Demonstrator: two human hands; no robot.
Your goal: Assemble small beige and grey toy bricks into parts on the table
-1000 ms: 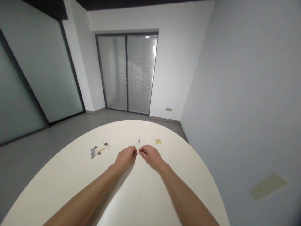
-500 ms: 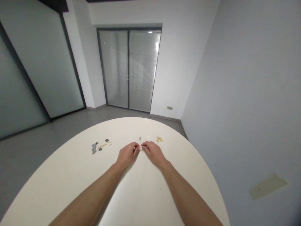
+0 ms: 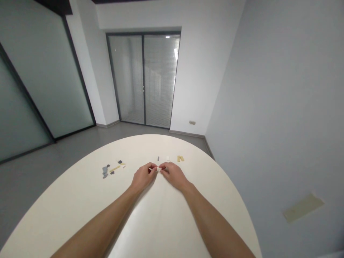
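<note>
Over the middle of the round white table, my left hand (image 3: 145, 176) and my right hand (image 3: 173, 174) meet at the fingertips. Both pinch small white pieces (image 3: 159, 169) that look like toy building bricks; the fingers cover most of them, and I cannot tell whether the pieces are joined. Just beyond my fingers lies a small grey piece (image 3: 158, 158). A white piece (image 3: 168, 158) and two tan pieces (image 3: 180, 158) sit beyond my right hand.
Left of my hands, a loose group holds grey pieces (image 3: 104, 171), dark pieces (image 3: 120, 162) and a long tan strip (image 3: 114, 168). The white table (image 3: 80, 200) has a curved edge. A wall (image 3: 282, 107) rises on the right, with glass doors (image 3: 143, 79) ahead.
My view has shifted slightly, so everything sits a little further left. My fingertips have moved slightly, and more of the white pieces shows between them.
</note>
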